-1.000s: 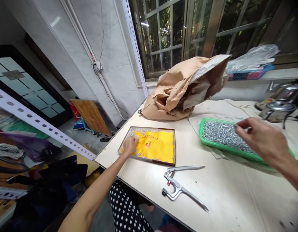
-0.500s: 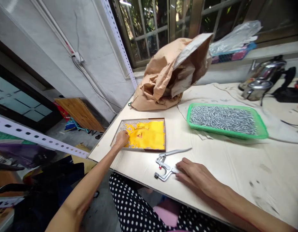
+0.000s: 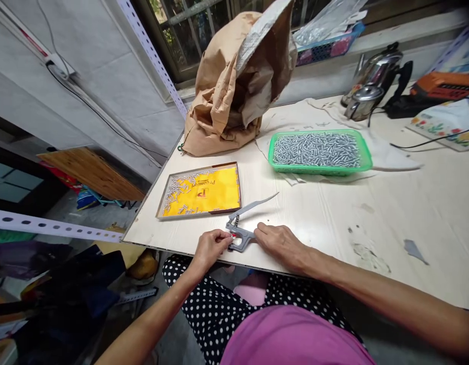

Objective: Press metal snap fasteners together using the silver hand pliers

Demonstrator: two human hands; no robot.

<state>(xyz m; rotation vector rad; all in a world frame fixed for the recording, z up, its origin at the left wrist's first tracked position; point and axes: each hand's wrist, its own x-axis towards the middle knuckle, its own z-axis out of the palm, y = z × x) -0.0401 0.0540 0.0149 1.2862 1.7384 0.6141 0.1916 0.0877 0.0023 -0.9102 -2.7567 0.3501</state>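
Grey metal press pliers [image 3: 243, 226] lie near the front edge of the pale table [image 3: 318, 213], one long handle slanting up to the right. My left hand [image 3: 210, 247] pinches at the plier head, fingers closed on something small I cannot make out. My right hand [image 3: 280, 244] rests on the lower handle, fingers curled over it. A shallow box with a yellow lining [image 3: 202, 191] and scattered small metal pieces sits just beyond the pliers.
A green tray [image 3: 365, 161] full of small metal pieces stands mid-table. A crumpled brown paper sack [image 3: 234, 86] rises behind it. Kettles [image 3: 371, 83], an orange tool and cables lie at the back right. Perforated shelf posts and clutter stand at the left.
My left hand left the yellow box and came to the plier head. My right hand went from the green tray to the pliers' handle. The view tilted down.
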